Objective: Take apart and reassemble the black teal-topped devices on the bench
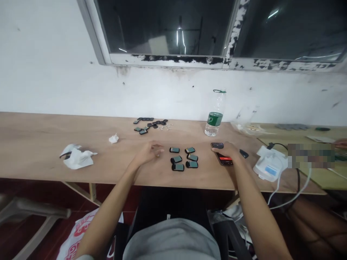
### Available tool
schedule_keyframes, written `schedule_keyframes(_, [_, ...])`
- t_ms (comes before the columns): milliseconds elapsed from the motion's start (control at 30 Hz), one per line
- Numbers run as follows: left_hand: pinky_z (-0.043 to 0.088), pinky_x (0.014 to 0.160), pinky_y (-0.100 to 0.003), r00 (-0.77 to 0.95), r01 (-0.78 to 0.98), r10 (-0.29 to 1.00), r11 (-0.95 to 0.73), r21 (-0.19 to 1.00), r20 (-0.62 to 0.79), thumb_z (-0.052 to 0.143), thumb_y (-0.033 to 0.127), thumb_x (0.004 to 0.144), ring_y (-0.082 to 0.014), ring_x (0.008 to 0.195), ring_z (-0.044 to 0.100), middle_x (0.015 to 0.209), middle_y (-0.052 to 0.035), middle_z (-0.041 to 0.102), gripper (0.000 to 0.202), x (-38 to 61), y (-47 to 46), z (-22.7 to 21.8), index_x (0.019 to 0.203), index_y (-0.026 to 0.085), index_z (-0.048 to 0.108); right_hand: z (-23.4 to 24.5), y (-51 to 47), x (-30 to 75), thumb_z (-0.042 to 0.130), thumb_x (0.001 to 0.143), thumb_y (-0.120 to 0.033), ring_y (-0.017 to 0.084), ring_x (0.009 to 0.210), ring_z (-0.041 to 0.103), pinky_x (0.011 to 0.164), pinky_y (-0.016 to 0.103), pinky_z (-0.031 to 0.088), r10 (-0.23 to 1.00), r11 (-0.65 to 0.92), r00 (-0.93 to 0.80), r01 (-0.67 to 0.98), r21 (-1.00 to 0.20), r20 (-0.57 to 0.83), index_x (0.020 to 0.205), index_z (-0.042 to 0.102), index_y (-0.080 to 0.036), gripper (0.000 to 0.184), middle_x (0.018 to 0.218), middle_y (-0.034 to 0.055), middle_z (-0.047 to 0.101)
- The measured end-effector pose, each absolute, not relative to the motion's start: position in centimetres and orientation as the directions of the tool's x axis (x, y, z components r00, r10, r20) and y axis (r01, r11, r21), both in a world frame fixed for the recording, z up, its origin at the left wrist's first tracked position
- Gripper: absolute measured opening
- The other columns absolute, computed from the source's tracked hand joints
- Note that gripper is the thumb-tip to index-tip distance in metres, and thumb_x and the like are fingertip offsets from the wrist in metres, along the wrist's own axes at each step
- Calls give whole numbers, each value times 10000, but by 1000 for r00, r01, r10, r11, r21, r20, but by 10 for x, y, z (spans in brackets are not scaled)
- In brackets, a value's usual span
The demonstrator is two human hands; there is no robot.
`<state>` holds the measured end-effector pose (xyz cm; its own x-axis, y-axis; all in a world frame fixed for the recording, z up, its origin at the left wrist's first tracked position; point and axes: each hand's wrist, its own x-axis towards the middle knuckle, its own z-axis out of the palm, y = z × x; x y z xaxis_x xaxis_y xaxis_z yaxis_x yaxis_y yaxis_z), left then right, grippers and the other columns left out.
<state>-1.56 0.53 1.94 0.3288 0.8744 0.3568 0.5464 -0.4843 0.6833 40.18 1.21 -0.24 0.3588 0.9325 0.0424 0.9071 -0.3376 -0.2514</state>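
Observation:
My left hand rests on the wooden table, fingers curled loosely, with a tiny brownish item under the fingertips that I cannot make out. Just right of it lie several small black parts with grey-green faces, set in rows. My right hand lies over a dark phone with a red patch on its screen, fingers bent over its top edge. A small dark part sits at the fingertips and another dark piece lies just right of the hand.
A further cluster of black parts and tiny white bits lies near the wall. A plastic bottle, crumpled tissues, a white device with cables, and a clear bag stand around. Another person's hand shows far right.

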Motion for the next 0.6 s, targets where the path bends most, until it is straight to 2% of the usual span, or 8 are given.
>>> schedule_keyframes(67, [515,975,-446,340,563,874,-484,670,346,690,468,810,-287,1054,668,1102,-102,730,320,-15,5,20,993,211,749,-1,12,400,702,727,-645,393,1064,678,842,433,515,927,-351,372,903,-250,42,1170,672,-88,712,1167,261,692])
schedule_keyframes(267, [512,992,-444,368,591,878,-474,652,305,663,499,829,-284,1066,669,1137,-96,729,377,-19,2,23,1046,199,733,0,6,397,743,699,-608,398,1060,676,795,411,525,905,-377,415,885,-274,96,1242,577,-67,784,1149,263,695])
schedule_keyframes(600, [541,913,-400,320,608,912,-405,683,256,674,488,805,-296,1031,688,1090,-84,751,379,-24,0,35,1030,189,736,6,3,392,756,685,-594,419,1055,676,798,437,533,879,-422,462,870,-255,120,1154,632,-71,713,1122,282,696])
